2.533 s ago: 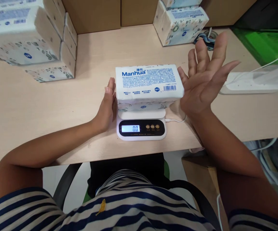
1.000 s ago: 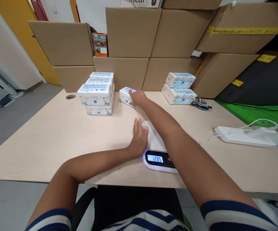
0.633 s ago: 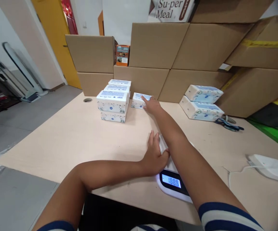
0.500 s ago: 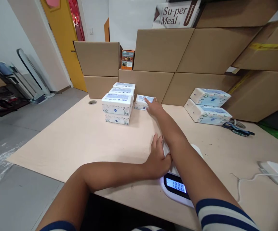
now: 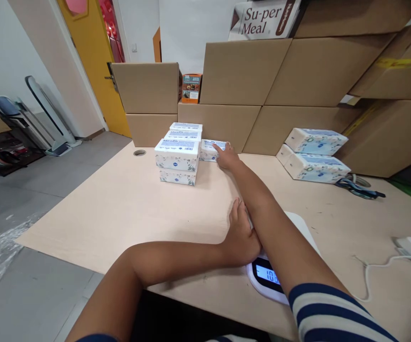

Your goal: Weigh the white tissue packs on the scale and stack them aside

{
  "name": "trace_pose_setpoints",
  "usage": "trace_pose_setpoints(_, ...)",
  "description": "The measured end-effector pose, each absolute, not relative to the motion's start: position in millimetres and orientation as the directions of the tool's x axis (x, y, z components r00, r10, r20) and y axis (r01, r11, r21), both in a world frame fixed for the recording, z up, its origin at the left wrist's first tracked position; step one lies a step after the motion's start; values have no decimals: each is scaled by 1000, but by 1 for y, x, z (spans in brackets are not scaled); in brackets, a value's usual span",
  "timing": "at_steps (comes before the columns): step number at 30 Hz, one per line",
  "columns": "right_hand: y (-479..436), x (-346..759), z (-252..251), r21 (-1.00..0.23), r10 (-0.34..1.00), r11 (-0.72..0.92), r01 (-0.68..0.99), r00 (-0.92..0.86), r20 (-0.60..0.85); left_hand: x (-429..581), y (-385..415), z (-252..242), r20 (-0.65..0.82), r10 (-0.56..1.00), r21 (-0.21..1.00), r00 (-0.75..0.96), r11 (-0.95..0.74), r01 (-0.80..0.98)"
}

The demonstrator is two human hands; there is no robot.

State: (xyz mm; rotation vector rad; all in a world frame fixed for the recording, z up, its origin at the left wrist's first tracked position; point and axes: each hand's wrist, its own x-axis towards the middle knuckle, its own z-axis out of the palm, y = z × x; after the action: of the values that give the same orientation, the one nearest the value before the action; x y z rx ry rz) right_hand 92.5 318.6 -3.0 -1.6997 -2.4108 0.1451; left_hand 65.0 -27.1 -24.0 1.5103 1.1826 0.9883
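Ideally the right hand [image 5: 227,158], fingers flat on the 1 loose tissue pack [image 5: 210,149] beside the far stack [image 5: 178,159], should push squarely, while the open left hand [image 5: 243,235] rests lightly against the scale [image 5: 267,275].

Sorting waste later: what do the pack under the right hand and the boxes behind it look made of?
Tissue pack: seemingly thin smooth plastic film, printed, soft rounded edges. Boxes: matte brown cardboard, probably corrugated, plain faces with visible seams.
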Motion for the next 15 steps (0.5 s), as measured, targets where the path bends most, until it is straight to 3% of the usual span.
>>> trace_pose_setpoints(15, 305, 93, 11, -244, 951, 310, 919, -301, 74, 66, -20, -38, 177, 965, 958, 191, -213, 192)
